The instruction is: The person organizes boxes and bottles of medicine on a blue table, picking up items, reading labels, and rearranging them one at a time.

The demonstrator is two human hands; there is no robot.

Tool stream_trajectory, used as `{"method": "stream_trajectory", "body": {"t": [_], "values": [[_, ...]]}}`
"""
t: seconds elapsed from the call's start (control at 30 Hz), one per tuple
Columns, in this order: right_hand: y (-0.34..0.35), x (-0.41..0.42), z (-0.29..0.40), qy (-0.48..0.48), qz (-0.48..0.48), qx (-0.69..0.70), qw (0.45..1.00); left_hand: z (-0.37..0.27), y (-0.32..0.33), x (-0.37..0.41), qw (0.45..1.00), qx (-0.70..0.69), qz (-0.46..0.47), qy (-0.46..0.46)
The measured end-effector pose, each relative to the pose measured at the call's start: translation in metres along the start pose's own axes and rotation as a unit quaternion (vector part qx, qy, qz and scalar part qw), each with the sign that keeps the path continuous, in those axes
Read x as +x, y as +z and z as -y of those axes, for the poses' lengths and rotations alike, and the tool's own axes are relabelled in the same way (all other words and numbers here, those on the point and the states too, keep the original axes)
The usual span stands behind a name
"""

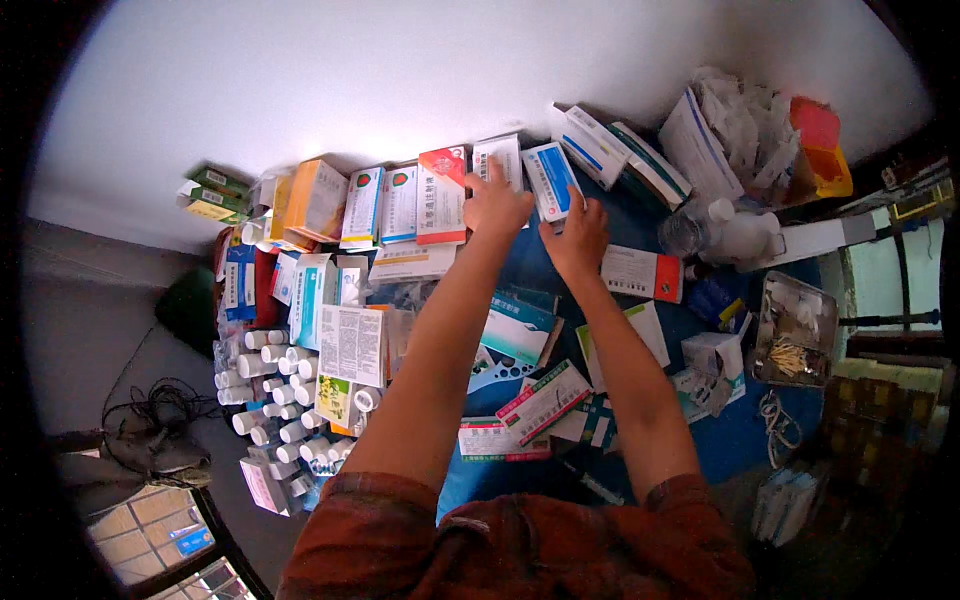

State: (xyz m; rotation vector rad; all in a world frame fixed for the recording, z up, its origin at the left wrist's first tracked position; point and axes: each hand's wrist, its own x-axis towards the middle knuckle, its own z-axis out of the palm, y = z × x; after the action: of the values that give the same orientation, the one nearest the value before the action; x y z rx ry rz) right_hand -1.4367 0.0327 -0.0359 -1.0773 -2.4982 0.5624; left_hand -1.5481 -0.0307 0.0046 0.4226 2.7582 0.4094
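Against the wall at the back of a blue-covered table stands a row of medicine boxes. My left hand (496,204) rests with spread fingers on a white medicine box (496,150), just right of a red and white medicine box (442,196). The thumb and fingers of my right hand (576,229) are around the lower end of a blue and white medicine box (550,180), which leans a little to the left. Two white boxes with green and red emblems (400,202) stand farther left. A red-ended white carton (642,273) lies right of my right wrist.
Several white bottles (289,394) crowd the table's left side. Flat cartons, among them a teal one (517,330), lie between my forearms. At the right are a metal tray (796,330) with cotton swabs, clear plastic bottles (682,232) and a box stuffed with plastic packets (750,135).
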Motion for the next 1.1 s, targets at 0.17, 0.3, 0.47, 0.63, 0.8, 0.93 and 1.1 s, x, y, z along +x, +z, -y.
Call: {"method": "stream_trajectory", "body": {"t": [0.17,0.3,0.47,0.63,0.8,0.93,1.1], "values": [[0.004,-0.005,0.005,-0.016,0.022,0.004,1.000,0.011,0.021,0.011,0.991,0.066,-0.060,0.097],[0.009,-0.001,-0.005,-0.028,0.014,0.010,0.999,0.010,-0.010,-0.029,0.960,0.181,-0.009,0.212],[0.016,0.005,0.013,-0.044,0.050,0.062,0.996,0.046,0.010,-0.018,0.901,0.276,-0.124,0.310],[0.031,0.014,0.004,-0.109,0.035,0.119,0.986,0.055,0.014,-0.008,0.875,0.293,-0.195,0.331],[0.022,0.005,0.000,-0.102,0.018,0.138,0.985,0.061,0.000,-0.014,0.893,0.255,-0.152,0.337],[-0.021,-0.029,0.000,-0.139,0.038,0.176,0.974,0.062,-0.033,-0.032,0.912,0.176,-0.116,0.351],[-0.059,-0.078,-0.018,-0.100,0.076,0.243,0.962,0.081,-0.064,-0.064,0.927,0.054,-0.057,0.368]]}}
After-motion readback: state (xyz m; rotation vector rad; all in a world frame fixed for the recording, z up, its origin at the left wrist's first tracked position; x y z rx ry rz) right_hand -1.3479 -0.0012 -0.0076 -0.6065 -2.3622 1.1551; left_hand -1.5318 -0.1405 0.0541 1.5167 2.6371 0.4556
